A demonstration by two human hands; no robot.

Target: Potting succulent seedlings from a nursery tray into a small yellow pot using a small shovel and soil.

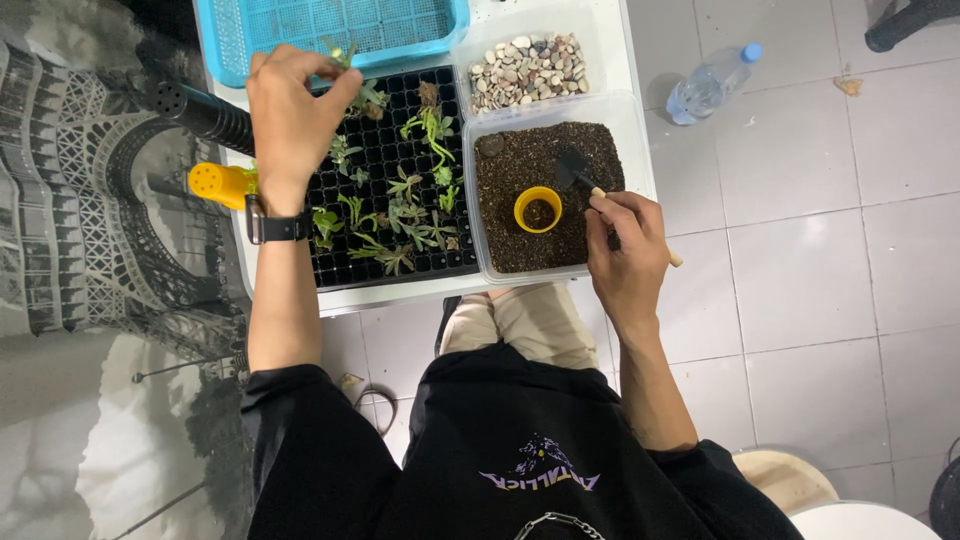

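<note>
A small succulent cutting (343,52) was pinched between the fingertips of the left hand (293,110), held just above the far edge of the black seedling tray (390,265), close to the rim of the blue mesh basket (420,40) beyond it. The left grip was closed narrowly on the cutting, the wrist carrying a dark watch (272,228). The seedling tray sat on the white tabletop (615,60) and held a scatter of green and reddish succulent sprigs (405,215) in its cells.

The right hand (625,250) was closed around the pale wooden handle of a small black shovel (575,168), its blade resting on the dark soil (520,230) in a clear plastic tub (640,150) just beside the tray. A small yellow pot (538,209), partly filled with soil, stood in the soil near the blade.

Behind the soil tub, another clear container held pale pebbles (527,68). A yellow spray bottle (222,183) and a black perforated nozzle (205,115) lay at the left edge of the tabletop. A plastic water bottle (708,87) lay on the tiled floor (820,300), well apart from the tabletop.
</note>
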